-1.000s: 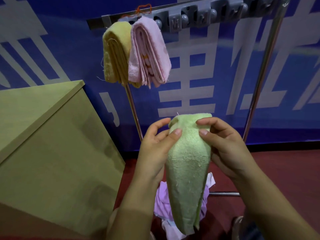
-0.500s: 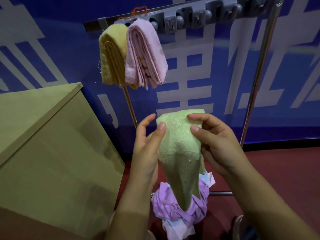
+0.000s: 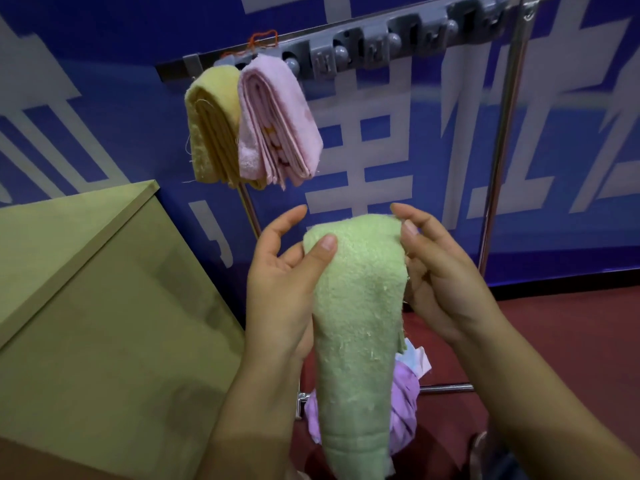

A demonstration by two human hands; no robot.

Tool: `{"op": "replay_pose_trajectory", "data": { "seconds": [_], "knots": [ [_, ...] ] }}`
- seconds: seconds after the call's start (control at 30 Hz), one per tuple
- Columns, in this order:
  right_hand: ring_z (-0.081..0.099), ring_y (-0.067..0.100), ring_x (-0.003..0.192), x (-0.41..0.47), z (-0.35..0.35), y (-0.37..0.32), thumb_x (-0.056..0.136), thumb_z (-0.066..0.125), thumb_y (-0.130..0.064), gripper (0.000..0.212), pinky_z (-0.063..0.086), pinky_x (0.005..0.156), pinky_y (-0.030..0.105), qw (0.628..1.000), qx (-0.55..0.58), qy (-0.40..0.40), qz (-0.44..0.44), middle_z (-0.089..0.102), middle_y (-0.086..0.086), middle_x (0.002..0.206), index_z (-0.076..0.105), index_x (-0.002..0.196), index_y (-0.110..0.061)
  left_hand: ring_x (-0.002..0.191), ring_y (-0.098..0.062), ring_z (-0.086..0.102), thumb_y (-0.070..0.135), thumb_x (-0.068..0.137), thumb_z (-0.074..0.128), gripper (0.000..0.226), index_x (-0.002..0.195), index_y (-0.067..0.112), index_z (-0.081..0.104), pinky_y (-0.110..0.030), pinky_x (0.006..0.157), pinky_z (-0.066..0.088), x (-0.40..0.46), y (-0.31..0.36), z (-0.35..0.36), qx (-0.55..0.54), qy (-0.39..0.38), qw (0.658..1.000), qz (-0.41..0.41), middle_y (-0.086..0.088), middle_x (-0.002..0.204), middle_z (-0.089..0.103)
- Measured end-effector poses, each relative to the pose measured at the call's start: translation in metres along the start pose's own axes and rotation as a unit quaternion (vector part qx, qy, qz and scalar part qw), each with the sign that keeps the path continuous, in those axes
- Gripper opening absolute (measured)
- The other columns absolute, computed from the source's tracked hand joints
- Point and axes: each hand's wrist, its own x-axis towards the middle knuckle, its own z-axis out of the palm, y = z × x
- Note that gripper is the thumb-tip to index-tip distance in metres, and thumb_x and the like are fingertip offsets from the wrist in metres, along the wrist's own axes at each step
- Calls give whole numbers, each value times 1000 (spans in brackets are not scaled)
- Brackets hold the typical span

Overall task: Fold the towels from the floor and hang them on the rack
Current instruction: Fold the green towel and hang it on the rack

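Staged indoor work area, more like a demo or recording booth than a home. Backdrop: a blue printed banner with large white characters [image 3: 374,140] covering the whole wall. Floor: dark red smooth flooring [image 3: 554,327]. A free-standing chrome metal rack [image 3: 504,133] stands before the banner, carrying a grey plastic strip of clips and knobs [image 3: 377,50] along its top bar. At left, a plain olive-tan board cabinet [image 3: 104,306], bare of fittings. No household furniture in view; lighting dim and bluish.
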Motion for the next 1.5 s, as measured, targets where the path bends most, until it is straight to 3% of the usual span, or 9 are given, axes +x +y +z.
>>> {"op": "replay_pose_trajectory", "data": {
  "seconds": [0.13, 0.3, 0.4, 0.6, 0.7, 0.83, 1.03, 1.23, 1.5],
  "knots": [
    [51, 0, 42, -7, -5, -1, 86, 46, -35, 47, 43, 45, 13, 995, -92, -44, 3, 54, -10, 46, 44, 131, -23, 76, -18, 68, 3, 82, 64, 36, 112, 21, 57, -34, 73, 57, 8, 9, 6, 24, -13, 1000, -3, -5, 74, 73],
    [69, 12, 79, -7, -5, -6, 80, 61, -9, 42, 53, 69, 22, 980, -158, -93, -75, 72, 2, 78, 55, 120, -22, 77, -18, 71, 4, 84, 62, 39, 121, 17, 54, -30, 66, 59, 12, 16, -1, 43, -29, 999, -9, -7, 80, 74],
    [68, 11, 86, -2, 3, -9, 78, 63, -6, 30, 54, 74, 22, 969, -193, -89, -121, 73, 0, 87, 64, 106, -18, 74, -14, 70, 8, 86, 61, 40, 124, 18, 53, -26, 65, 58, 15, 23, -8, 61, -42, 997, -5, -3, 76, 74],
    [62, 13, 94, 15, 20, -16, 86, 60, 2, 34, 52, 83, 22, 958, -204, -130, -155, 67, 0, 99, 62, 111, -20, 67, -3, 65, 48, 70, 60, 69, 133, 25, 44, -24, 63, 53, 21, 26, -15, 66, -14, 998, 13, 4, 85, 66],
    [61, 10, 103, 23, 21, -28, 86, 55, 9, 45, 50, 87, 22, 945, -231, -180, -145, 62, 3, 111, 51, 123, -16, 83, -12, 70, 24, 79, 61, 60, 135, 24, 39, -27, 73, 57, 18, 26, -16, 58, -47, 996, 56, -1, 87, 75],
    [59, 13, 106, 29, 14, -48, 87, 55, 10, 55, 51, 88, 25, 927, -294, -183, -143, 58, 3, 117, 47, 127, -26, 85, -13, 69, -6, 86, 57, 58, 135, 20, 39, -28, 75, 56, 23, 34, -7, 56, -68, 989, 121, -1, 82, 74],
    [61, 16, 100, 29, 13, -60, 92, 52, 1, 42, 53, 91, 37, 887, -405, -133, -177, 61, -6, 104, 53, 122, -28, 90, -10, 69, -6, 84, 63, 51, 124, 23, 50, -25, 77, 54, 31, 40, 6, 113, -72, 977, 163, -1, 93, 72],
    [58, -1, 101, 29, 22, -61, 91, 51, 5, 38, 49, 90, 22, 881, -411, -135, -193, 59, -15, 108, 57, 116, -23, 74, -6, 66, 1, 88, 59, 28, 107, 21, 58, -24, 67, 55, 38, 43, 6, 50, -32, 988, 140, 6, 76, 73],
    [59, 5, 101, 29, 19, -61, 91, 52, 2, 42, 51, 90, 28, 842, -475, -113, -229, 58, -18, 105, 55, 112, -35, 88, -7, 64, -8, 81, 65, 40, 103, 24, 58, -26, 80, 53, 41, 40, 8, 116, -26, 969, 218, 0, 97, 66]
  ]
}}
